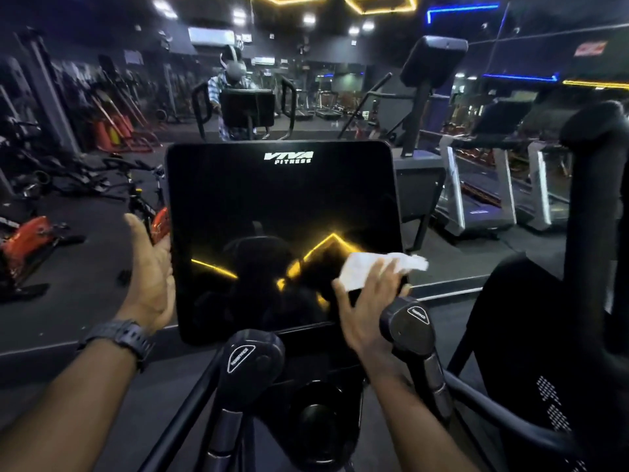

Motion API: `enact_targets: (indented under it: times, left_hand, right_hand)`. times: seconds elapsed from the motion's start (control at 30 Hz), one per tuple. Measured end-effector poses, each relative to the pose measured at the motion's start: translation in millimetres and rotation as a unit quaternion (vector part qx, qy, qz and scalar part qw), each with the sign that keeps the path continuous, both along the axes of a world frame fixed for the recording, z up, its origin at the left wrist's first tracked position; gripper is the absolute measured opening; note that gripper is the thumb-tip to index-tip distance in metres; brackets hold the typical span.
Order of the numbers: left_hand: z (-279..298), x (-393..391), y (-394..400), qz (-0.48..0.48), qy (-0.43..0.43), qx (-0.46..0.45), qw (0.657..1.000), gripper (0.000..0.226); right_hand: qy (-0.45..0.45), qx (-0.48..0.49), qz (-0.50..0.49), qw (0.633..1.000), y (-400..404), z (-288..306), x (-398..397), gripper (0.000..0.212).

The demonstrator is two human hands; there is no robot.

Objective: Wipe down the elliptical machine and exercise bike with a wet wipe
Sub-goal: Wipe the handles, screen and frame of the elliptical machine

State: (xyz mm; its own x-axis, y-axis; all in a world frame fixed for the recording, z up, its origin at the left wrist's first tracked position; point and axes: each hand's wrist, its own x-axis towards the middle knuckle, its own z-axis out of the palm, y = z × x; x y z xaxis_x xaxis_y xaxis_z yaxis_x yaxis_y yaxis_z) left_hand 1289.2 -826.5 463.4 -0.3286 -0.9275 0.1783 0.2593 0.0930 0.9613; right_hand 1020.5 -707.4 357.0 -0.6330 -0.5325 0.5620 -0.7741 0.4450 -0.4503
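Nearest the camera, two forearms reach forward over the elliptical machine (pixel 306 413), the left one wearing a dark wristwatch (pixel 117 338). Two rounded black handle knobs stand just ahead of them: the left knob (pixel 250 357) below the screen's bottom edge, the right knob (pixel 408 323) just beside the right hand.

The right hand (pixel 366 310) presses a white wet wipe (pixel 374 269) against the lower right part of the machine's dark screen (pixel 282 233); its fingers are spread and fairly straight, lying flat over the wipe, and one end of the wipe sticks out past the screen's right edge. The left hand (pixel 149 274) is open, fingers straight and together, its palm against the screen's left edge.

The screen is dark, with a white logo near its top and yellow light reflected low down.

Farther off, a red exercise bike (pixel 30 240) stands on the floor at left, and treadmills (pixel 493 189) stand at right. A mirror wall (pixel 306 80) behind shows the person's reflection.
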Motion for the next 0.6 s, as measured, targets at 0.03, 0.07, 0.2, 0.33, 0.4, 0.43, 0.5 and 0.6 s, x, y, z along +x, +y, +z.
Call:
enact_targets:
  times: [0.03,0.07,0.2,0.33,0.4,0.43,0.5,0.6]
  left_hand:
    - [-2,2,-3,-0.004,0.004,0.004,1.000,0.104]
    - [-3,4,-6,-0.008,0.002,0.006,1.000,0.106]
    - [-8,8,-16,-0.006,0.008,0.027,1.000,0.113]
    - [-3,4,-2,-0.013,0.017,0.021,1.000,0.107]
    - [3,6,6,-0.025,0.030,0.019,0.999,0.099]
    - [4,4,9,-0.028,0.034,0.022,0.999,0.095]
    - [5,5,9,-0.015,0.025,0.016,0.999,0.091]
    - [5,6,7,-0.017,0.031,0.022,0.999,0.090]
  right_hand:
    - [-0.059,-0.033,-0.052,0.996,-10,11,-6,0.108]
    - [-0.101,-0.044,-0.073,0.991,-25,26,-7,0.111]
    - [0.031,0.039,0.105,0.993,-54,60,46,0.103]
    - [0.154,0.123,0.202,0.959,-6,10,57,0.095]
    - [0.116,0.092,0.086,0.985,-3,7,33,0.098]
    - [0.073,0.072,0.037,0.994,-11,15,24,0.101]
    - [-0.012,0.036,0.026,0.999,-48,45,30,0.101]
    - [0.124,0.042,0.153,0.980,-88,69,78,0.082]
